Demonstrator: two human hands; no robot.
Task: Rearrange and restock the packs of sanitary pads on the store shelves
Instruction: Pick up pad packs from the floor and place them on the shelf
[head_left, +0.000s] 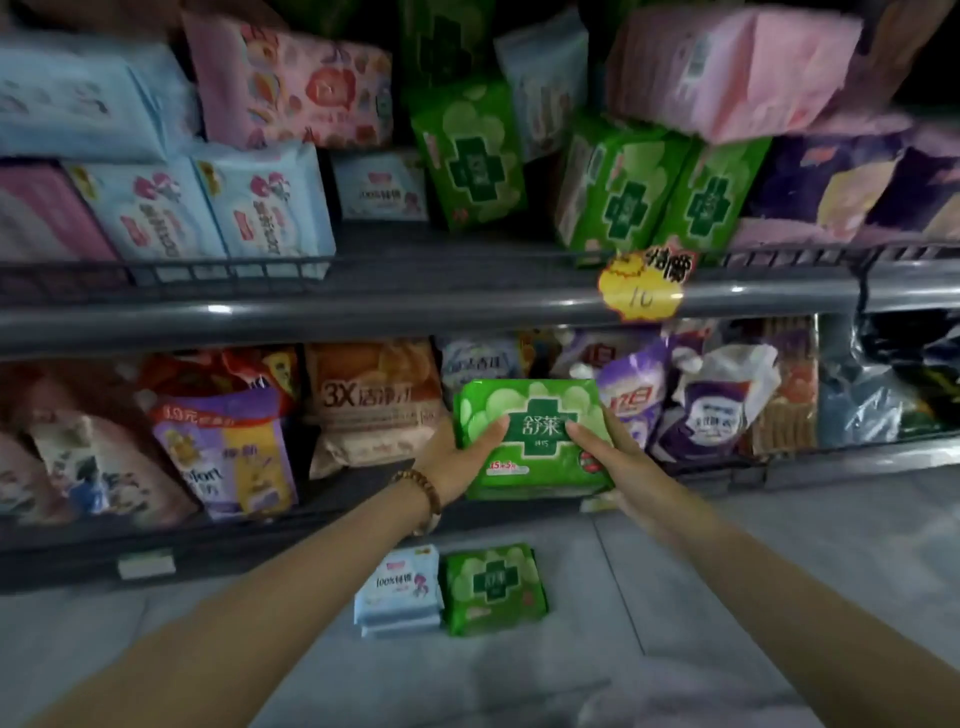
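Note:
I hold a green pack of sanitary pads (535, 415) with a dark green cross in front of the lower shelf. My left hand (460, 457) grips its left side, thumb on the front. Gripping the right side is my right hand (613, 457), thumb also on the front. On the floor below lie another green pack (493, 590) and a stack of light blue packs (400, 592). On the upper shelf (415, 306), a green pack (470, 150) stands at centre and two green packs (654, 192) stand to its right.
Blue packs (208, 208) and pink packs (291, 83) fill the upper shelf's left; a pink pack (727, 67) lies on top at right. A yellow price tag (644, 283) hangs on the shelf rail. Detergent bags (223, 441) crowd the lower shelf. Grey floor tiles (779, 597) lie below.

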